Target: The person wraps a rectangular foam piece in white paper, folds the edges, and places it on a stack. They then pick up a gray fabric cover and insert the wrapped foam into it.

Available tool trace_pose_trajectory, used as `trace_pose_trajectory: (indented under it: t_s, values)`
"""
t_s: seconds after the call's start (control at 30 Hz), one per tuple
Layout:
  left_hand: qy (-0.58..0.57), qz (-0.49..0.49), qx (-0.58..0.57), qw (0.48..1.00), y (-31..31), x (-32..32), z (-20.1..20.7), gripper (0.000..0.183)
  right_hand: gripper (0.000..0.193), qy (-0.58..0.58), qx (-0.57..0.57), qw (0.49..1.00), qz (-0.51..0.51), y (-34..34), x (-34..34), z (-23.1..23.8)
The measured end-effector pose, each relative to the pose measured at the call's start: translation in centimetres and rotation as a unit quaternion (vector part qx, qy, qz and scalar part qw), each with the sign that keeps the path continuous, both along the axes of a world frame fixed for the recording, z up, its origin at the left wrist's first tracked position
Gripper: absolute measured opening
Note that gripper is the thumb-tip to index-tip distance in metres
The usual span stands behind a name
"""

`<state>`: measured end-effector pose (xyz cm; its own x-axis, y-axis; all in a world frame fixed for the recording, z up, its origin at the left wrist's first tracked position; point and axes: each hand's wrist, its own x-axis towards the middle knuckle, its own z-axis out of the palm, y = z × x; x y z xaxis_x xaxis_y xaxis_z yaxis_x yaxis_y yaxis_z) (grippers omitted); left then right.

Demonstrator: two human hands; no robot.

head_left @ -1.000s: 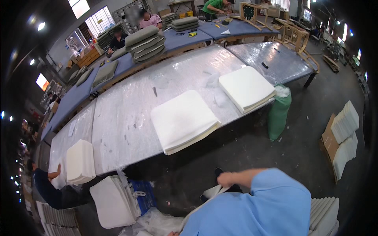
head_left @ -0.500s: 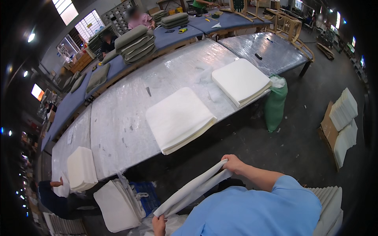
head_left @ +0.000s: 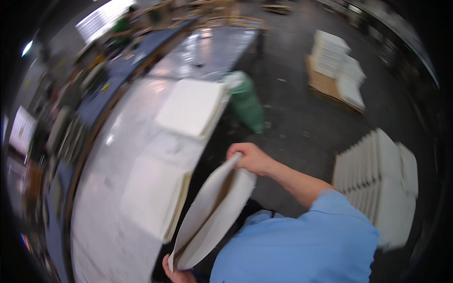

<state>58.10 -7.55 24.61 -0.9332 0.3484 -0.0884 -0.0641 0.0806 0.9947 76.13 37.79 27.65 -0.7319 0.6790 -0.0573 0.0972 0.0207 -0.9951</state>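
Between my hands I hold a white fabric cushion cover (head_left: pixel 225 214), its long mouth gaping and a brownish inside showing. My right hand (head_left: pixel 250 158) grips the far upper end, fingers closed on the edge. Down at the near end, my left hand (head_left: pixel 177 272) pinches the other corner, partly cut off by the lower rim. Just left of the cover, a white square cushion pad (head_left: pixel 153 193) with a yellowish edge lies on the plastic-wrapped table (head_left: pixel 104 236). Farther along the table lies a second white pad (head_left: pixel 191 107). The picture is blurred by motion.
A green sack (head_left: pixel 250 106) with white filling leans by the table's side. On the floor to the right stand a row of upright white pads (head_left: pixel 377 188) and, farther off, white stacks (head_left: pixel 330 54) on cardboard. A blue-topped table (head_left: pixel 101 99) runs behind; a person in green (head_left: pixel 123 26) is beyond.
My view has swung to the right, bringing the floor stacks closer to the middle. The cover's mouth has spread wider between my hands, and both hands still hold its ends.
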Motion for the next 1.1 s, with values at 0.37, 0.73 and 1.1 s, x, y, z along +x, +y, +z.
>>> trace_pose_trajectory:
  t_s: [0.37, 0.73, 1.1]
  values:
    - [-0.269, -0.185, 0.099, 0.940, 26.6, -23.3, 1.2, 0.023, 0.020, 0.158, -0.085, 0.933, -0.311, 19.3, -7.4, 0.6]
    - [-0.013, -0.317, 0.177, 0.932, 53.2, -38.5, 15.7, 0.016, 0.021, 0.391, 0.139, 0.826, -0.381, 31.8, -11.9, 12.2]
    - [0.344, -0.550, -0.408, 0.643, 49.2, -40.8, -4.2, 0.032, 0.018, -0.202, 0.132, 0.885, -0.398, 17.4, -10.1, -13.4]
